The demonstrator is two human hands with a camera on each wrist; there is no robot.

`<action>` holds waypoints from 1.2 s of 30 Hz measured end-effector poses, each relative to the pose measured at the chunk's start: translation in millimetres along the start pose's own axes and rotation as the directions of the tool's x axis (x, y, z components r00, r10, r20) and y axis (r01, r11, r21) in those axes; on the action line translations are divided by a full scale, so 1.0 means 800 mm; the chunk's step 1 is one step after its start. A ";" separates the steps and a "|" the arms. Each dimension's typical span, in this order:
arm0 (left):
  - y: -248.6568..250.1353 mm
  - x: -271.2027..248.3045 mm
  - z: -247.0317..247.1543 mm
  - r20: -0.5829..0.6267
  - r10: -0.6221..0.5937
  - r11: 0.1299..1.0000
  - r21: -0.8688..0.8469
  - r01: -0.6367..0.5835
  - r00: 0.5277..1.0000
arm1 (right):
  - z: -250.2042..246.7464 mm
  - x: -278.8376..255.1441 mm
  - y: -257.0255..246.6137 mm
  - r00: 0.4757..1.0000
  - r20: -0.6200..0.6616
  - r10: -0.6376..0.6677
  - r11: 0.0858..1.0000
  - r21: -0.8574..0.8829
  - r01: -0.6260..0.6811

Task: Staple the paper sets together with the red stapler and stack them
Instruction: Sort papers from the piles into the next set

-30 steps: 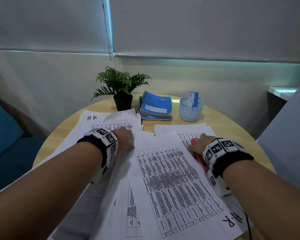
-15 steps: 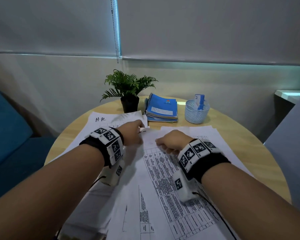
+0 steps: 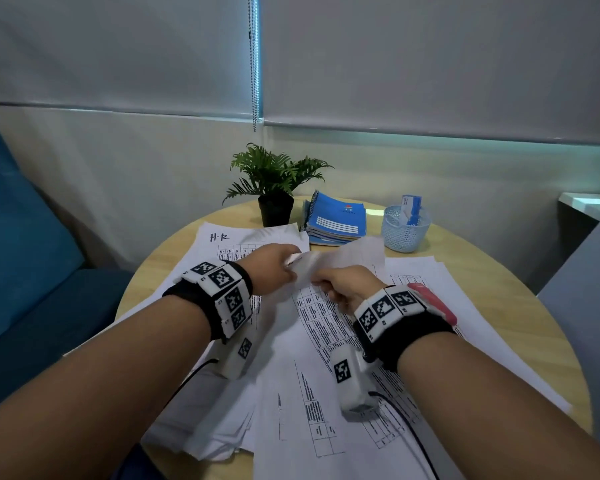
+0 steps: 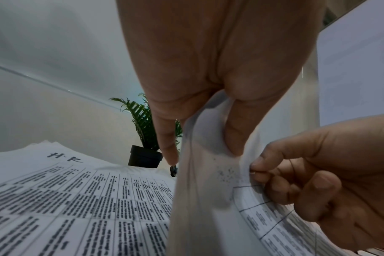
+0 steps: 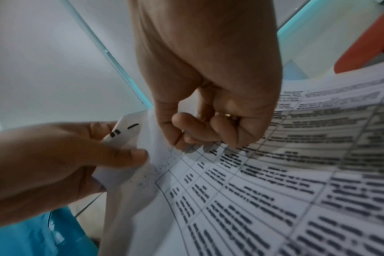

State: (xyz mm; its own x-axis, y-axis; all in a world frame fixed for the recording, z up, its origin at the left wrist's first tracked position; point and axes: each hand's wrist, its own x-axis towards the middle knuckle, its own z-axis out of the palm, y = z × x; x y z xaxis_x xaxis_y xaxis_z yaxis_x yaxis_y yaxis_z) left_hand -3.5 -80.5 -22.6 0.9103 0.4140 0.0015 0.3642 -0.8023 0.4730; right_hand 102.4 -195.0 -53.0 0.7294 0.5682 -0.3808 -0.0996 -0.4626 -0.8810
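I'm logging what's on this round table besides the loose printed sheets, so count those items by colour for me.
Green: 1, the green potted plant in a black pot
Blue: 2, the stack of blue spiral notebooks and the pale blue mesh basket
Red: 1, the red stapler, lying on the papers beside the right hand
Total: 4

Both hands have lifted the paper set's (image 3: 329,261) top corner; the red stapler (image 3: 433,303) lies released.

We see a dim, bluish room, with cool light glowing along the far blind's (image 3: 430,64) lower edge. Wide-angle bending curves the edges. The lifted sheet (image 3: 329,261) is motion-blurred (both wrist views soften close up).
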 end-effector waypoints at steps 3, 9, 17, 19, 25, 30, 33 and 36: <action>0.003 0.002 0.001 -0.039 -0.025 0.999 -0.026 0.024 0.999 | 0.003 -0.001 -0.004 0.992 -0.035 -0.121 0.984 -0.137 0.115; 0.003 0.018 0.006 -0.154 -0.077 0.994 -0.086 0.064 0.985 | 0.001 0.001 0.000 0.924 -0.115 -0.364 0.913 -0.238 0.330; -0.016 0.031 0.024 -0.003 -0.152 0.981 0.119 0.151 0.988 | -0.025 0.002 -0.004 0.879 -0.132 -0.459 0.861 -0.309 0.403; -0.018 0.031 0.030 0.094 -0.159 0.954 0.269 0.129 0.983 | -0.042 -0.005 -0.003 0.873 -0.148 -0.465 0.864 -0.291 0.411; -0.017 0.033 0.048 0.269 -0.179 0.766 0.641 -0.037 0.946 | -0.120 -0.023 0.007 0.890 -0.171 -0.423 0.891 -0.256 0.374; -0.011 0.032 0.060 0.365 -0.209 0.880 0.475 0.011 0.908 | -0.208 -0.042 0.030 0.877 -0.279 -0.393 0.899 -0.320 0.301; -0.014 0.034 0.058 0.381 -0.219 0.874 0.485 0.007 0.898 | -0.262 -0.049 0.055 0.868 -0.336 -0.366 0.911 -0.319 0.261; -0.024 0.039 0.055 0.416 -0.219 0.897 0.442 0.014 0.883 | -0.314 -0.060 0.086 0.846 -0.420 -0.328 0.929 -0.307 0.207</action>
State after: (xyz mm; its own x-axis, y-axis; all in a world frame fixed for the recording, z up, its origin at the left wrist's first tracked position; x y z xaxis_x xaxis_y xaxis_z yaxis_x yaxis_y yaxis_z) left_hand 26.7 -71.1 -70.8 0.8060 0.3621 -0.4683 0.4266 -0.9038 0.0353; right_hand 230.4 -425.1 -24.7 0.9343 0.3463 0.0844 0.2665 -0.5213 -0.8107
